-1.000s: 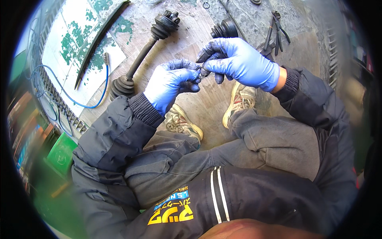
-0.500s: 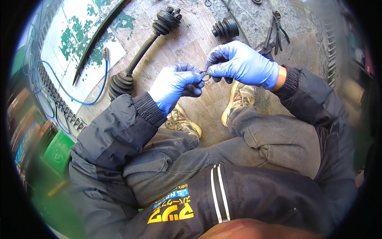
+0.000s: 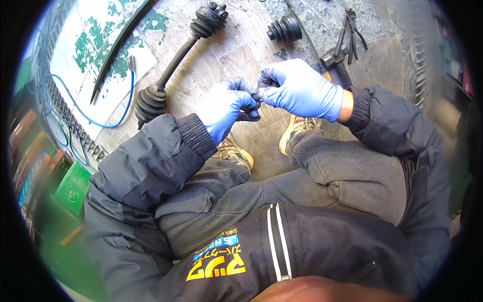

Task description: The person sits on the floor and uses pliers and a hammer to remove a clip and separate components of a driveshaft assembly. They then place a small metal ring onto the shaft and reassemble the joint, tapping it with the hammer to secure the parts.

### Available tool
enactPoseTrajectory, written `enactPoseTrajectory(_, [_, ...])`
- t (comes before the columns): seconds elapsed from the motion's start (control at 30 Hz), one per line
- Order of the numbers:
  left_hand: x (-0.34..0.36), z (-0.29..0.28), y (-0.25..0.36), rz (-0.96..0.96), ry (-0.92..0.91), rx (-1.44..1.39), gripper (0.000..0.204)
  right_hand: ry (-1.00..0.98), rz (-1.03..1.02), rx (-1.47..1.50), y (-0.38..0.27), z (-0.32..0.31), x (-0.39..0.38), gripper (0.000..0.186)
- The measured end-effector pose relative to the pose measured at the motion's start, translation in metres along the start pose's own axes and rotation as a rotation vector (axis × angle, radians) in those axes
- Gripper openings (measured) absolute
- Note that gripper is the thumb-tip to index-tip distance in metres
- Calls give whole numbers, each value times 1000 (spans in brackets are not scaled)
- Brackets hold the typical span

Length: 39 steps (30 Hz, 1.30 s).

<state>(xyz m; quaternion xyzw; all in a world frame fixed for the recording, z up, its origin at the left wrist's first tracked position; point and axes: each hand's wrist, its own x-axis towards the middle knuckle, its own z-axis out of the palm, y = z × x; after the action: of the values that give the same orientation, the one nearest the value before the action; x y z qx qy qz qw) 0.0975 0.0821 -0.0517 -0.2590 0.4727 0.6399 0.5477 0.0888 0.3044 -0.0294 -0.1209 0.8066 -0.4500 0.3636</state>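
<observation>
Both hands wear blue gloves with blackened fingertips and meet over the floor in front of my shoes. My left hand (image 3: 226, 106) pinches a small dark ring (image 3: 258, 95), its fingers curled and closed. On the other side of the ring, my right hand (image 3: 303, 89) is closed too, thumb against forefinger. The fingers hide most of the ring. Beyond my left hand lies a car drive shaft (image 3: 177, 63) with ribbed black rubber boots at both ends. A loose ribbed black rubber boot (image 3: 285, 28) sits on the floor past my right hand.
Pliers (image 3: 350, 35) lie at the far right, near a hammer-like tool (image 3: 336, 64) partly behind my right hand. A thin rod (image 3: 304, 31) runs beside the loose boot. At left are a long dark curved bar (image 3: 118, 53), a blue hose (image 3: 116, 124) and a green container (image 3: 73, 185).
My hands have drawn closer together, and the ring that showed between the fingertips is now mostly covered. The right hand has come slightly nearer to me. The view has shifted a little.
</observation>
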Motion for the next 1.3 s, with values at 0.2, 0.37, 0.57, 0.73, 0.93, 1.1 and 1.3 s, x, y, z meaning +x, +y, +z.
enactPoseTrajectory(0.2, [4,-7,0,-77,-57,-74,17,-67,405,459,1,-4,-1,23])
enactPoseTrajectory(0.37, [3,-9,0,-102,-73,-39,20,-55,416,494,4,-6,0,22])
enactPoseTrajectory(0.57, [1,-10,1,-103,-94,-32,19,-49,412,491,4,-6,-1,22])
enactPoseTrajectory(0.73, [0,-11,4,-99,-91,-80,19,-72,397,477,3,-6,-1,23])
enactPoseTrajectory(0.93, [1,-6,2,-33,-60,-79,17,-29,372,453,2,0,-2,23])
enactPoseTrajectory(1.1, [-1,-7,3,-15,-32,-84,16,-13,422,497,5,1,0,22])
enactPoseTrajectory(1.3, [2,-12,5,-71,-61,-82,17,-3,442,531,8,4,-1,21])
